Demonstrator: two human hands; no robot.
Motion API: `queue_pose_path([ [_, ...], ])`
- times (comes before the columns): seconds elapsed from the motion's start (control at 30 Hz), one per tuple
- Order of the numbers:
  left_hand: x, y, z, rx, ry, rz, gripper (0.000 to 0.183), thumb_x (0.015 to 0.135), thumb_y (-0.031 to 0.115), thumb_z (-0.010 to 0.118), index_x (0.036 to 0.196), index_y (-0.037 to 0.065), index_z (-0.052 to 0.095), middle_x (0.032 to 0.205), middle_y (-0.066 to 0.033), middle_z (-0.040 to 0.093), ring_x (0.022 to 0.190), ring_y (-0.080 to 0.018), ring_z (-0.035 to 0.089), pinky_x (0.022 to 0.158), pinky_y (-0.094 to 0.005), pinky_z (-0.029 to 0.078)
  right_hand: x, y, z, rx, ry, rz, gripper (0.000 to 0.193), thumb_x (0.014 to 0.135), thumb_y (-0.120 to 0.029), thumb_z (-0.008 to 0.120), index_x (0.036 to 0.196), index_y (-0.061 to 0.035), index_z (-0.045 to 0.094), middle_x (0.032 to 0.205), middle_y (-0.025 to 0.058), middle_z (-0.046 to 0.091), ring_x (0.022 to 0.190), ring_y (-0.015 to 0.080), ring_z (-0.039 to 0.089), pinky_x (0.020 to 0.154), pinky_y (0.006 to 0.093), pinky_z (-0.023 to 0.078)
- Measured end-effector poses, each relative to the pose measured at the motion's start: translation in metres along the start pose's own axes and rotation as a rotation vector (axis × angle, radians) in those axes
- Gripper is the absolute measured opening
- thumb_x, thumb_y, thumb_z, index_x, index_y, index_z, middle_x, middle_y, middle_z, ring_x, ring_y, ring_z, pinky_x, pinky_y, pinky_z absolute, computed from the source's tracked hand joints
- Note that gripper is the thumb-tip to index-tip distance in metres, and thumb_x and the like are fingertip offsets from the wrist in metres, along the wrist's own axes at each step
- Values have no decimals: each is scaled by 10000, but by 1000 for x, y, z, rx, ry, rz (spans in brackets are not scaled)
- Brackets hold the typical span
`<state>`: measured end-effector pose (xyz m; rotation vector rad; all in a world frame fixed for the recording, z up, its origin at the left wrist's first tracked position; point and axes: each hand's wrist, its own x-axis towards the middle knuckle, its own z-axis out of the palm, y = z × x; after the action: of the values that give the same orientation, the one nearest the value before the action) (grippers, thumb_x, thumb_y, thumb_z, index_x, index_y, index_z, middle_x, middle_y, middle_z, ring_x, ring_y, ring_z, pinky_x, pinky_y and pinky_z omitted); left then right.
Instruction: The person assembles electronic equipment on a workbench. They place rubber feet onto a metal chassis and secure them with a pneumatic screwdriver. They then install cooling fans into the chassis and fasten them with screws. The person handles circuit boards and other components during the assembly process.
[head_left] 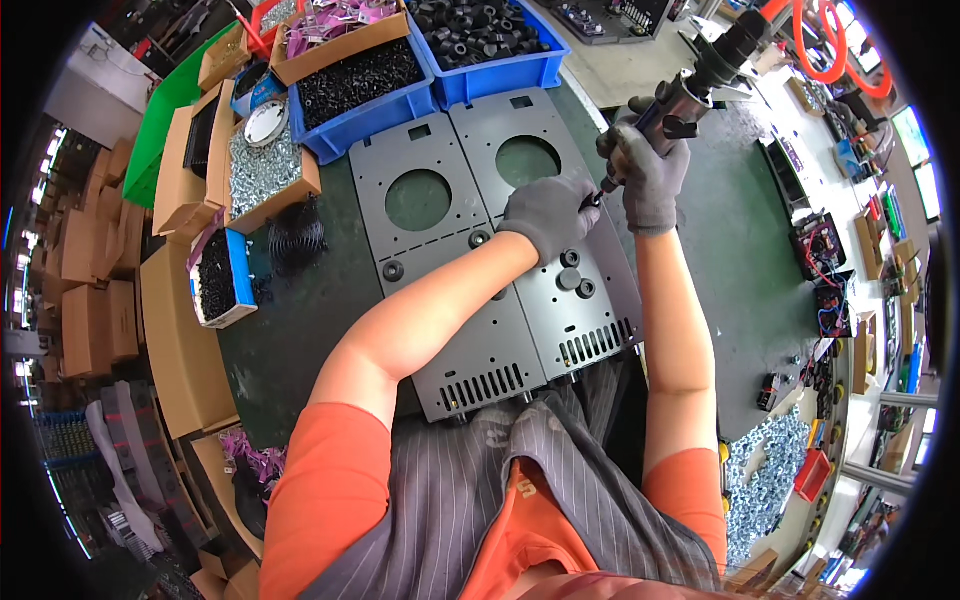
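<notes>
My right hand (650, 180), in a grey glove, is wrapped round the body of an air screwdriver (676, 112), which slants down to the left. Its tip meets the fingers of my gloved left hand (552, 215), pinched on a small dark piece too hidden to name. Both hands are over the right one of two grey metal panels (510, 345) lying side by side. Each panel has a large round hole, small holes and a row of slots. Black round rubber feet (393, 271) sit on the panels, several of them near my left hand.
Behind the panels stand blue bins (500, 75) of black parts. At left are a cardboard box of silver screws (262, 175) and a small box of black screws (216, 278). An orange coiled hose (822, 50) hangs at upper right. Loose silver hardware (765, 480) lies at lower right.
</notes>
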<state>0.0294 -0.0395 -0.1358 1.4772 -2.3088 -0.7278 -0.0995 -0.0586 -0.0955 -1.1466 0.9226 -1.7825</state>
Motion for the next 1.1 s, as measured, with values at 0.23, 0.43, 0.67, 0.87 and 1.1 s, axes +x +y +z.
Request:
queue_pose_path([
  [0.23, 0, -2, 3, -15, 21, 27, 282, 882, 339, 589, 1052, 124, 655, 1006, -106, 660, 936, -302, 636, 822, -430, 495, -3, 9, 1, -153, -36, -6, 310, 767, -36, 613, 1052, 51, 531, 783, 100, 586, 635, 202, 612, 567, 325, 495],
  [0.43, 3, 0, -7, -182, 44, -61, 269, 857, 217, 577, 1081, 79, 633, 1020, -143, 658, 913, -286, 649, 795, -386, 509, 1, 12, -3, -102, -81, 32, 255, 764, -55, 626, 990, 34, 548, 747, 99, 604, 601, 181, 614, 543, 295, 491],
  [0.67, -42, -40, -46, -1671, -45, -378, 330, 914, 124, 496, 1213, -14, 515, 939, -117, 611, 647, -92, 519, 469, -188, 411, 4, 11, -1, -92, -158, 37, 365, 771, -83, 627, 1096, 54, 532, 741, 96, 590, 614, 178, 602, 582, 310, 501],
  [0.87, -123, -38, -52, -1549, -35, -312, 332, 990, 253, 480, 1169, -15, 559, 841, -24, 542, 623, -34, 459, 438, -151, 346, -5, -14, 2, -281, -177, -1, 405, 749, -91, 644, 1120, 36, 544, 690, 101, 609, 517, 172, 547, 477, 279, 437],
  [1.1, -169, -31, -16, -1694, -319, -379, 421, 992, 438, 463, 737, 105, 503, 553, 8, 421, 396, -56, 301, 348, -187, 237, -97, -75, 14, 384, -240, -93, 514, 798, -213, 571, 1256, -10, 457, 897, 114, 569, 732, 235, 527, 659, 362, 436],
])
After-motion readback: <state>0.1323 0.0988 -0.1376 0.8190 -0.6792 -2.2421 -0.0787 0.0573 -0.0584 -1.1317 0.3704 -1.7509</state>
